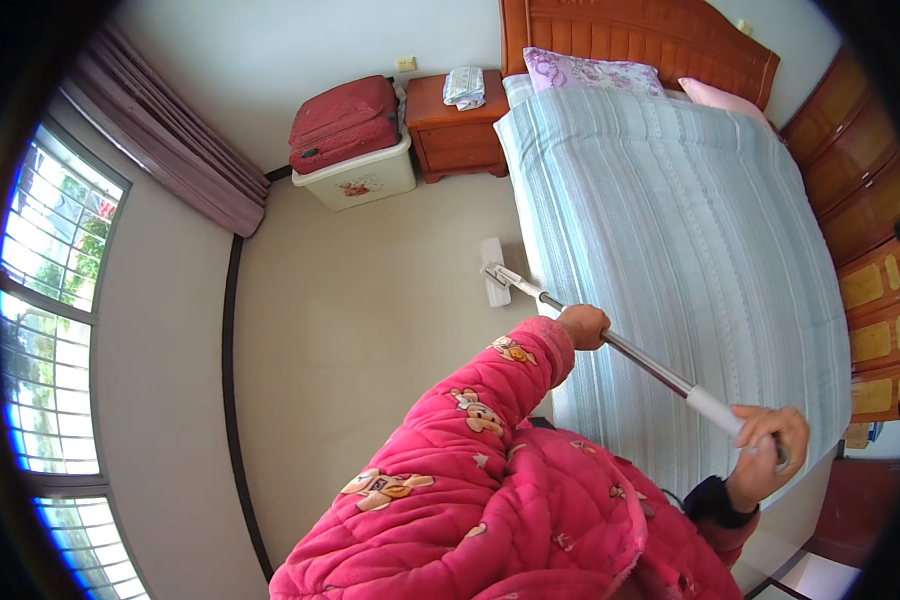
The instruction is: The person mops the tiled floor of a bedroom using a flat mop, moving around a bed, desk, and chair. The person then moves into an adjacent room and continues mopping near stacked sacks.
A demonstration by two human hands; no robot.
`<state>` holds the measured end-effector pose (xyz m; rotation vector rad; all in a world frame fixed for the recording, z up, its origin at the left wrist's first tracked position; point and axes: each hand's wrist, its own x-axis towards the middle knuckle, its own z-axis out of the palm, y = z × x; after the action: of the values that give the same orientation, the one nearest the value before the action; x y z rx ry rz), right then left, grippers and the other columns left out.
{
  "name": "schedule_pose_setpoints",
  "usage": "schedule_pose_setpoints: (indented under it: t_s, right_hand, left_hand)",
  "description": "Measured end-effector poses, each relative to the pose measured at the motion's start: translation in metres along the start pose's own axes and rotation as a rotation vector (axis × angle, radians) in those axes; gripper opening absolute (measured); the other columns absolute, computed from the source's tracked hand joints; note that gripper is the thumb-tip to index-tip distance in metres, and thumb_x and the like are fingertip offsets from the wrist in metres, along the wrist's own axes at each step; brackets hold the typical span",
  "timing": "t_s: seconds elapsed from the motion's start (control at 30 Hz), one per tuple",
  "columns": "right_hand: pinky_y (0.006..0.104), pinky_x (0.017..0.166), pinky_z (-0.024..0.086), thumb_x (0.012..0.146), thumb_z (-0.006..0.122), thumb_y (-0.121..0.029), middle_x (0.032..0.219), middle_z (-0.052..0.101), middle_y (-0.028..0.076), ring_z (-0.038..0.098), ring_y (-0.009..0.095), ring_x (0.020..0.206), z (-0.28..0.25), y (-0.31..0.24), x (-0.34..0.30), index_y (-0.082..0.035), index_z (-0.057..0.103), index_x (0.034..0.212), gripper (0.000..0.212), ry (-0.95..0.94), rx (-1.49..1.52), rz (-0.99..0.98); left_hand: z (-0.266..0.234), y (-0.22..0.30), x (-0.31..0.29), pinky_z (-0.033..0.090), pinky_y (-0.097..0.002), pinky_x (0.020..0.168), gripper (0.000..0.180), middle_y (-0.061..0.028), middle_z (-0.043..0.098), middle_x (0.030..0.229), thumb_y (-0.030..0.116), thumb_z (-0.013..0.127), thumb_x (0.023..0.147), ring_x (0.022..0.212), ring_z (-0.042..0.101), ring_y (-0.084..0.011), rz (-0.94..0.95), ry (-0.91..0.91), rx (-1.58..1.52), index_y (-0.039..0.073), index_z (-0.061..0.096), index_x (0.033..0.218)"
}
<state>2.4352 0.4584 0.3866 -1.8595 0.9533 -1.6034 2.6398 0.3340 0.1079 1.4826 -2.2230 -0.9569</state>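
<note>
A flat mop with a long metal pole [650,366] slants across the view from lower right to upper left. Its pale, oblong head [496,290] rests on the beige floor close to the bed's left side. My left hand [583,327] is wrapped round the pole partway down, its arm in a padded pink sleeve. Farther right, my right hand [773,450], with a black band at the wrist, grips the white handle near its top end. The striped pale-blue bed cover [670,220] lies beneath the pole.
At the back, a red suitcase [345,122] lies on a white storage box [365,180] beside a wooden nightstand [457,130]. A purple curtain [170,130] and barred windows [55,370] line the left wall. Wooden wardrobe doors [850,170] stand right of the bed.
</note>
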Motion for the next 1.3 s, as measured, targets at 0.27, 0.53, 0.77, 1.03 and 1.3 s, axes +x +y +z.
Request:
schedule_pose_setpoints:
  t_s: [0.27, 0.53, 0.77, 1.03, 1.3]
  right_hand:
    - [0.0471, 0.072, 0.053, 0.080, 0.042, 0.005, 0.066, 0.051, 0.011, 0.055, 0.021, 0.059, 0.071, -0.007, -0.013, 0.004, 0.051, 0.090, 0.014, -0.099, -0.277, -0.069]
    - [0.0396, 0.062, 0.044, 0.080, 0.039, -0.007, 0.055, 0.034, 0.005, 0.035, 0.014, 0.047, 0.099, 0.006, -0.007, 0.002, 0.043, 0.086, 0.012, -0.113, 0.000, 0.040]
    - [0.0370, 0.058, 0.041, 0.083, 0.034, -0.005, 0.051, 0.031, 0.003, 0.033, 0.013, 0.044, 0.114, 0.007, 0.012, 0.007, 0.042, 0.097, 0.020, -0.164, 0.078, -0.056]
    - [0.0383, 0.050, 0.044, 0.082, 0.036, -0.002, 0.048, 0.037, 0.006, 0.037, 0.014, 0.041, 0.132, 0.016, 0.031, 0.007, 0.042, 0.095, 0.017, -0.352, 0.349, -0.126]
    - [0.0346, 0.049, 0.042, 0.083, 0.040, -0.002, 0.051, 0.039, 0.005, 0.036, 0.013, 0.041, 0.138, 0.044, 0.035, 0.002, 0.044, 0.085, 0.006, -0.379, 0.566, 0.092]
  left_hand:
    - [-0.006, -0.054, 0.000, 0.049, -0.0432, 0.068, 0.011, -0.0125, 0.063, 0.073, 0.021, 0.064, 0.071, 0.075, 0.062, -0.0336, 0.014, -0.031, -0.036, 0.010, 0.064, 0.072]
    - [0.006, -0.073, -0.016, 0.049, -0.0462, 0.067, 0.012, -0.0153, 0.062, 0.071, 0.020, 0.063, 0.067, 0.072, 0.061, -0.0368, 0.060, 0.241, -0.177, 0.008, 0.063, 0.070]
    - [-0.018, -0.089, -0.064, 0.050, -0.0437, 0.073, 0.014, -0.0133, 0.066, 0.078, 0.019, 0.062, 0.072, 0.080, 0.063, -0.0341, -0.102, 0.203, -0.217, 0.010, 0.067, 0.080]
    - [-0.028, -0.091, -0.117, 0.049, -0.0440, 0.069, 0.010, -0.0134, 0.063, 0.075, 0.018, 0.063, 0.071, 0.078, 0.061, -0.0355, -0.351, 0.366, -0.280, 0.009, 0.063, 0.074]
    - [0.015, -0.082, -0.172, 0.047, -0.0453, 0.064, 0.012, -0.0163, 0.061, 0.070, 0.016, 0.063, 0.067, 0.073, 0.059, -0.0379, -0.602, 0.521, -0.244, 0.006, 0.059, 0.072]
